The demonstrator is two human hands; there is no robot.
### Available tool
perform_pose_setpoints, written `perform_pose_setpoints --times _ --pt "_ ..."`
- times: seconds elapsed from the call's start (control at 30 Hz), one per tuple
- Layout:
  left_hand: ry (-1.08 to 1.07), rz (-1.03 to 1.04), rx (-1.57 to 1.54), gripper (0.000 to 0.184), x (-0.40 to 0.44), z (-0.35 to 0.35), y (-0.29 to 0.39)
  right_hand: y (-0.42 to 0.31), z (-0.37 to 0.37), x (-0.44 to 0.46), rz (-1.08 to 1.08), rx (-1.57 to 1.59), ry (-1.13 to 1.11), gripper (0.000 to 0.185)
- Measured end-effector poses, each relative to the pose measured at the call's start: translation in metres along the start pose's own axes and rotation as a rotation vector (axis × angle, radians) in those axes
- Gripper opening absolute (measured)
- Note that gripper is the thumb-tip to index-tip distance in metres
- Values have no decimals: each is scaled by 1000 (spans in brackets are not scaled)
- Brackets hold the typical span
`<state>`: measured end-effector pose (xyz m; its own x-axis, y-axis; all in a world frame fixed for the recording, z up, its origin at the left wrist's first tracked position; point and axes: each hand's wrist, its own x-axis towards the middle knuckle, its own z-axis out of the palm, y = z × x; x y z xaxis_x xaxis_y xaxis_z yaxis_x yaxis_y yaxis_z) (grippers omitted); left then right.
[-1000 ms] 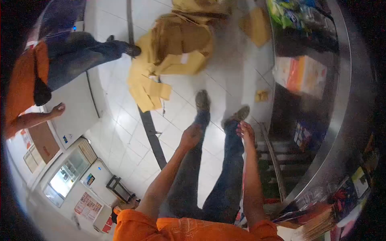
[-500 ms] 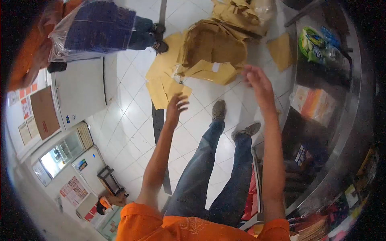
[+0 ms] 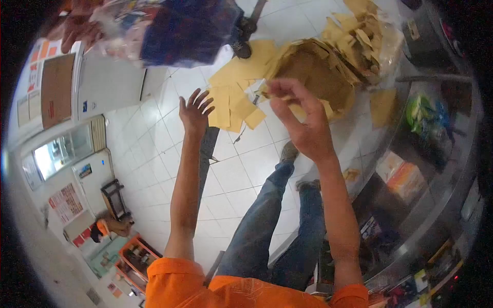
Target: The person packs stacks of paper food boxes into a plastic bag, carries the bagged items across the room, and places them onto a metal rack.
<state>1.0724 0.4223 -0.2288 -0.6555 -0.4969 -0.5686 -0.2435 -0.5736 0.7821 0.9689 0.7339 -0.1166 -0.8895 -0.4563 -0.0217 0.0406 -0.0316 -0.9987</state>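
My left hand (image 3: 195,114) is raised with its fingers spread and holds nothing. My right hand (image 3: 304,118) is up at the centre, thumb and fingers apart, with nothing between them. It overlaps the view of a large open brown paper sack (image 3: 316,69) on the floor. Yellow paper sheets (image 3: 231,105) lie on the tiles beyond and between my hands. At the upper left, another person's hands (image 3: 82,28) are near a clear plastic wrap around a dark blue bundle (image 3: 187,33), apart from my left hand.
Crumpled paper in clear plastic (image 3: 362,43) lies at the upper right. A dark shelf on the right holds a white and orange package (image 3: 401,177) and a green bag (image 3: 422,114). White cabinets (image 3: 110,84) line the left. Another person (image 3: 110,227) is at the lower left.
Both my hands have risen from near my legs and spread. The blue bundle has come closer from the upper left. The whole view has shifted, with the paper sack now further right.
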Motion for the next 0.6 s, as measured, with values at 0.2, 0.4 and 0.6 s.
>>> perform_pose_setpoints --times 0.2,0.4,0.6 --pt "-96 -11 -408 68 29 26 1 -68 58 101 -671 -301 -18 35" --pt "-232 213 -933 57 41 52 -18 -125 106 110 -636 -786 -166 68" --pt "-21 104 -746 54 -16 -6 -81 -51 154 46 -542 -496 -47 28"
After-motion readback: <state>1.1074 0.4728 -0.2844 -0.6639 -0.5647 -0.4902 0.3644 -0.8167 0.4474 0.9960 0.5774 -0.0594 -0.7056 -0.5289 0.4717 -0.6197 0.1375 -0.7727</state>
